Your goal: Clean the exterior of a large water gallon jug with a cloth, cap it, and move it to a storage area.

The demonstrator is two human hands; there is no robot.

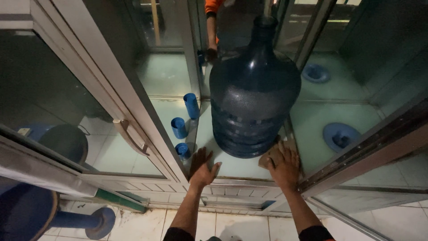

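A large dark blue water jug (254,89) stands upright on a pale tiled shelf (236,166) inside a glass-walled cabinet. My left hand (203,168) rests flat on the shelf edge just left of the jug's base, fingers apart, holding nothing. My right hand (281,166) lies at the jug's lower right, pressing a small tan pad or sponge (269,158) against the base. Beyond the jug, another person's arm in an orange sleeve (211,27) reaches down toward its far side.
Three small blue cups (180,127) stand in a row left of the jug. Two blue round fittings (339,136) sit on the shelf at right. An open glass door with a handle (130,136) hangs at left. A blue stool (84,221) stands on the floor below.
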